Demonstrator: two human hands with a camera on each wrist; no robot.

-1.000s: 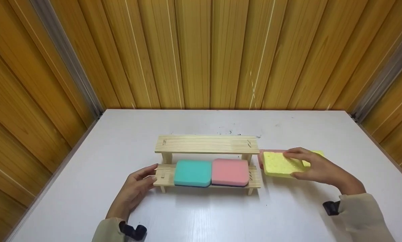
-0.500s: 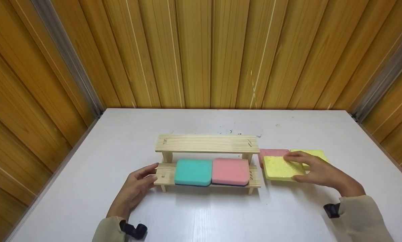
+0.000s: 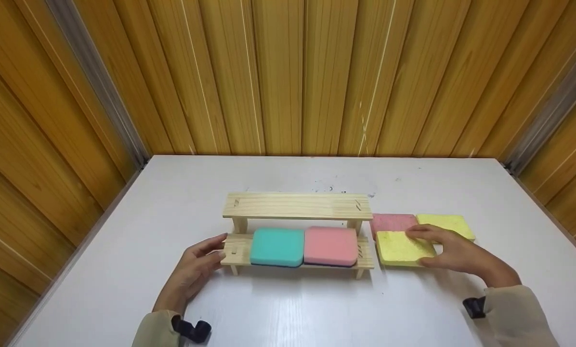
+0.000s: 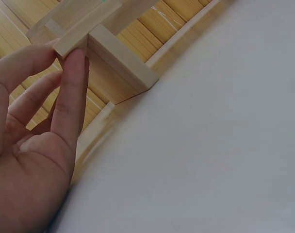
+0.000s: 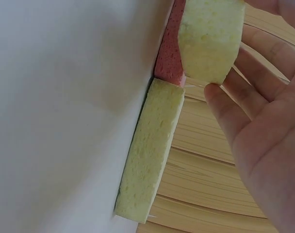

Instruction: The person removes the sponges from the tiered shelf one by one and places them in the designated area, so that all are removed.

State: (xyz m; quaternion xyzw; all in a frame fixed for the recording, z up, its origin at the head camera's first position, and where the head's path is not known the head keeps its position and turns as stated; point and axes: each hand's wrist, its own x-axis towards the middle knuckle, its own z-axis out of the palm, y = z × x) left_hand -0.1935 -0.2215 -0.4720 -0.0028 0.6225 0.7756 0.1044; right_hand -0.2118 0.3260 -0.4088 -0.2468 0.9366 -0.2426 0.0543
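Fingers and thumb of the right hand (image 3: 454, 249) pinch a yellow sponge (image 3: 399, 248) by its edges; from where I sit, that grip reads as a firm hold. On my right-wrist feed the sponge is up off the white table (image 3: 288, 315), with part of a reddish-pink sponge (image 3: 390, 221) hidden behind it. My head view places the held piece just to the right of the wooden stand (image 3: 297, 207), on the near side of that reddish-pink sponge. A second yellow sponge (image 3: 446, 223) lies flat on the table beyond the hand, end to end with the reddish-pink one — the right-wrist feed shows the two touching.

Across the way, I have the left hand (image 3: 194, 270) grasping the left end of the stand's lower tier (image 3: 238, 248), pinched between thumb and fingers; the left-wrist camera shows the tips at its corner. The stand is upright on its legs. On its lower tier I see a teal pad (image 3: 277, 246) and a pink pad (image 3: 331, 246) side by side, both with dark undersides. Small dark specks (image 3: 330, 189) mark the tabletop behind the stand, and a wood-grain panelled wall (image 3: 278, 77) rises past the table's far edge.
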